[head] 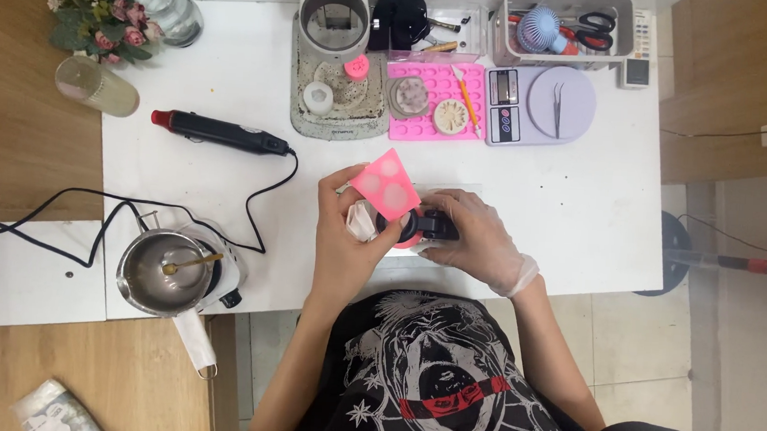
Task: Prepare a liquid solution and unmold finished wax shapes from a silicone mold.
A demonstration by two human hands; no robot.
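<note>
Two hands [417, 240] pinch glossy pink sheet [386, 185].

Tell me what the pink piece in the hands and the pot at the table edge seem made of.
Pink piece: likely soft silicone, matte, with pale round patches; the left hand pinches it. Pot: metal, probably steel, with a dull grey sheen and a thin rim.

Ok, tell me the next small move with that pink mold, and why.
Probably peel the pink mold further back with the left hand. It is lifted and tilted, two pale rounds showing on it, while the gloved right hand steadies a black object below. Whether anything has come free is hidden.
</note>
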